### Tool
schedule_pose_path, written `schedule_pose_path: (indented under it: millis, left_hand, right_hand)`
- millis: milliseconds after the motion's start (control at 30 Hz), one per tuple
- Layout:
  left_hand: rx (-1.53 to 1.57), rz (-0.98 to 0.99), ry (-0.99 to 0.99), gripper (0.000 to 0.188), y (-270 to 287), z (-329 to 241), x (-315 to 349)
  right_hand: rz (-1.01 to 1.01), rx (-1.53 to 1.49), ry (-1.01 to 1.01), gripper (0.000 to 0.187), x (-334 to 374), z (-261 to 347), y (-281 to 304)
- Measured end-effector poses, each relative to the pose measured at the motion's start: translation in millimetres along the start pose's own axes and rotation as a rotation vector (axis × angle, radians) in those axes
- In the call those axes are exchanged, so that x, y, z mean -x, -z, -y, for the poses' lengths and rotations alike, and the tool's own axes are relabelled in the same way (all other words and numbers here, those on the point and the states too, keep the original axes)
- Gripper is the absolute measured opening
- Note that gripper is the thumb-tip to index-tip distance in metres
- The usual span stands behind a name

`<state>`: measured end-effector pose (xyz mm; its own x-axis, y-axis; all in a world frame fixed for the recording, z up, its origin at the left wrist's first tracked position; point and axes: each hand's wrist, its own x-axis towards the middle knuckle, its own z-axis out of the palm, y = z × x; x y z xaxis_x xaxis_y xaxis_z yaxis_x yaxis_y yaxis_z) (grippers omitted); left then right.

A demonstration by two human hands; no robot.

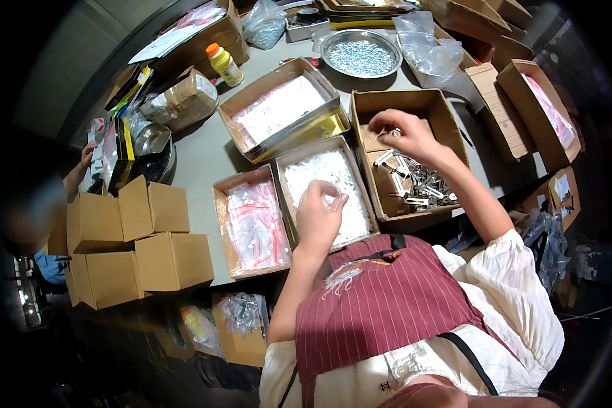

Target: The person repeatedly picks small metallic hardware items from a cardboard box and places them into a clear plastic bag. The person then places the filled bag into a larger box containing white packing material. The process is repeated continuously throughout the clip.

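My left hand (321,212) hovers over a shallow carton (283,178) filled with small white parts (328,170). Its fingers are curled together, with something clear and shiny at the fingertips that I cannot make out. My right hand (409,134) is above a deeper brown box (447,112) that holds loose metal clip-like pieces (421,182). The right fingers are bent in a pinch, and a small pale bit shows beside them, too small to name. At the left stands a carton (221,204) of clear bags with red edges (257,216).
Behind lies an open carton (232,132) with white sheets. Farther back are a metal bowl (326,58) of small shiny pieces and a yellow bottle (226,66) with an orange cap. Folded cardboard boxes (173,262) sit left. Another person's hand (87,155) shows far left.
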<state>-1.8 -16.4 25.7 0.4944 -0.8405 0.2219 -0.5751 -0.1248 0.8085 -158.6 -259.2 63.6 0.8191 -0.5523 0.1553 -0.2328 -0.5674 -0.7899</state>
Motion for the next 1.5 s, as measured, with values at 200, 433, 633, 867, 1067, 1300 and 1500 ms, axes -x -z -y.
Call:
schedule_pose_path:
  millis: [200, 433, 633, 867, 1067, 1300, 1500]
  left_hand:
    - [0.127, 0.105, 0.189, 0.028, -5.9, -0.2, 0.7]
    - [0.121, 0.024, 0.207, 0.024, 4.6, 12.4, 9.9]
    - [0.117, 0.088, 0.244, 0.023, 1.5, 5.0, 6.8]
    - [0.123, 0.076, 0.206, 0.021, -4.3, 19.7, 10.0]
    - [0.12, 0.024, 0.272, 0.02, 4.0, 9.5, 13.4]
    - [0.121, 0.045, 0.248, 0.021, 1.7, 9.8, 14.6]
    - [0.073, 0.069, 0.1, 0.021, -13.0, 12.9, 10.1]
  right_hand:
    - [0.108, 0.749, -0.195, 0.03, -2.7, -117.3, -4.1]
    - [0.115, 0.461, -0.257, 0.028, -11.4, -77.4, -21.9]
    - [0.08, 0.78, -0.35, 0.035, -22.5, -110.6, -0.6]
    - [0.09, 0.555, -0.314, 0.028, -24.8, -112.4, -22.2]
    - [0.136, 0.295, -0.199, 0.027, 4.8, -82.2, -40.6]
    - [0.294, 0.379, -0.232, 0.029, 14.9, -80.6, -29.8]
    - [0.323, 0.631, -0.146, 0.03, 12.6, -76.4, -42.1]
